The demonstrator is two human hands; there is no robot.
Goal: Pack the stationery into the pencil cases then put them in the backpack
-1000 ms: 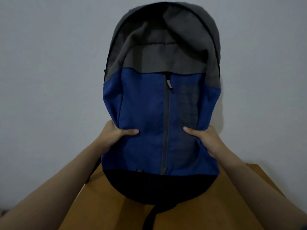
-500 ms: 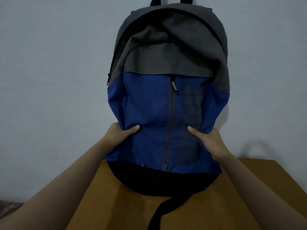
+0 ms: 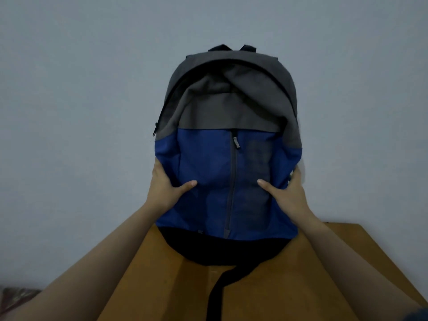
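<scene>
I see the backpack (image 3: 208,172) standing upright on the table (image 3: 289,286), long axis vertical, front zipper toward me. My left hand (image 3: 165,188) and right hand (image 3: 286,193) grip its 2 sides, thumbs pressed across the blue front.

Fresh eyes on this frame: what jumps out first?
A big blue-and-grey backpack fills the centre, upright at the far side of a wooden table, with a bare pale wall behind it. The left hand and right hand grip its two sides, thumbs pressed on the blue front. A black strap trails from its base across the table toward the camera.
</scene>
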